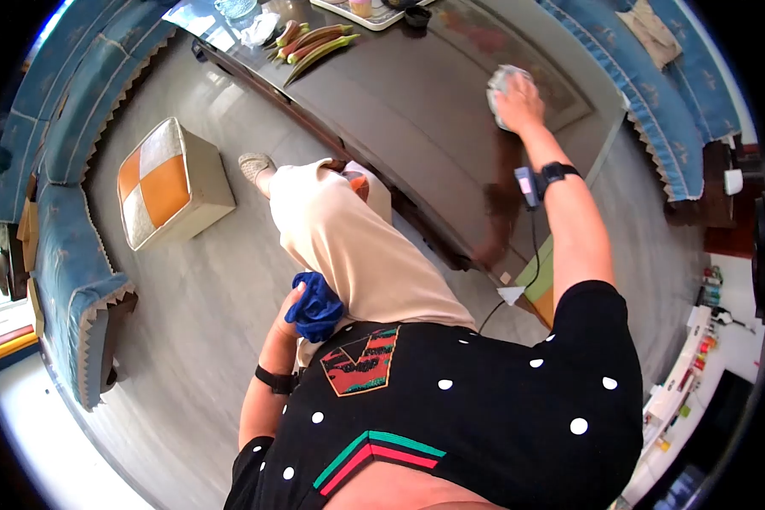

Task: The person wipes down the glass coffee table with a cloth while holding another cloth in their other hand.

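Observation:
My right hand [520,106] presses a crumpled whitish cloth [501,83] onto the glossy dark tabletop [416,127], toward its right side. Its fingers lie over the cloth, and a dim reflection of the arm shows in the surface below. Close to my lap, my left hand [290,313] grips a bunched dark blue cloth [317,308], held off the table beside my beige trousers. Part of that hand is hidden behind the cloth. A black band is on each wrist, and a small grey device [527,187] with a cable hangs at the right one.
Reddish and green okra-like pods [319,47] lie on the table's far left, near a white crumpled piece [260,30]. A tray [374,15] and a small dark bowl [416,17] are at the far edge. An orange-and-white pouf [174,187] and blue sofas [64,255] stand around.

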A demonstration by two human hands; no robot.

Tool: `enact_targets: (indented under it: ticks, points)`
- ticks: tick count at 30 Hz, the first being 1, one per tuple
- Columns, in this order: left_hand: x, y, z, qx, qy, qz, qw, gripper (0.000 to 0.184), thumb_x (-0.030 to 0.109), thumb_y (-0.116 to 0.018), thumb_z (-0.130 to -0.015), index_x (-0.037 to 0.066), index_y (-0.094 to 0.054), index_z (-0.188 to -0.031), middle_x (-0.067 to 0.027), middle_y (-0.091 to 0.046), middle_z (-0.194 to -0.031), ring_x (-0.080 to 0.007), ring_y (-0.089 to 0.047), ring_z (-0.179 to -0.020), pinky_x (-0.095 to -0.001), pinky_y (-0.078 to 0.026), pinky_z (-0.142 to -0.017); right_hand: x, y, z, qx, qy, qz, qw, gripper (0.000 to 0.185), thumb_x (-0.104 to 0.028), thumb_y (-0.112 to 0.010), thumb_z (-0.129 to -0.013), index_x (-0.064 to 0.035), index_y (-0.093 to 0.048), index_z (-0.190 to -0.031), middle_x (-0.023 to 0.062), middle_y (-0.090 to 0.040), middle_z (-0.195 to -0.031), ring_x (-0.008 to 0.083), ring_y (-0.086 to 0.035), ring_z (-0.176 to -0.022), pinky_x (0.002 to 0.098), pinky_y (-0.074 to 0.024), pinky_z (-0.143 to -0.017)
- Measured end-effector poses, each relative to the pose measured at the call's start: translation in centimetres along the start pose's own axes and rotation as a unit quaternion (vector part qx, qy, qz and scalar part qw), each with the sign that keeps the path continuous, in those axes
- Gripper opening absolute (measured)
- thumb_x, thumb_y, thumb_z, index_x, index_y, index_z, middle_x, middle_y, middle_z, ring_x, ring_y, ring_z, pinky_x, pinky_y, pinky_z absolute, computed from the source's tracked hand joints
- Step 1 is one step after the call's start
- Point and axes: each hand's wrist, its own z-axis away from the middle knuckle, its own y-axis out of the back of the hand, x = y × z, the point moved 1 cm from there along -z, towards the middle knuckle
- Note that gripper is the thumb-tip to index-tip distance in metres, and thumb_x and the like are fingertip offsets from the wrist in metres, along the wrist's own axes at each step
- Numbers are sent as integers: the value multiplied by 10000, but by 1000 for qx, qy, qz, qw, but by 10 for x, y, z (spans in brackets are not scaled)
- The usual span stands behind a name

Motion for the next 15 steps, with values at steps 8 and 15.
enact_targets:
  ticks: [8, 15]
  points:
    - [-2, -7, 5, 7, -16, -2, 1000, 444, 470, -514, -910, 53, -559, -1058, -87, -634, -953, -219, -632, -888, -366, -508, -855, -238, 39, 8, -68, 193, -103, 973, 655, -478, -476, -891, -94, -348, -1406, 101, -230, -1505, 316, -256, -1373, 527, -287, -1055]
    - [-18, 24, -1, -9, -25, 39, 999, 641, 493, -500, -897, 33, -425, -1338, -181, -570, -1230, -335, -582, -1094, -476, -451, -981, -290, 55, 69, -11, 253, -29, 967, 573, -304, -572, -829, -22, -453, -1314, 187, -350, -1423, 369, -390, -1264, 523, -442, -910]
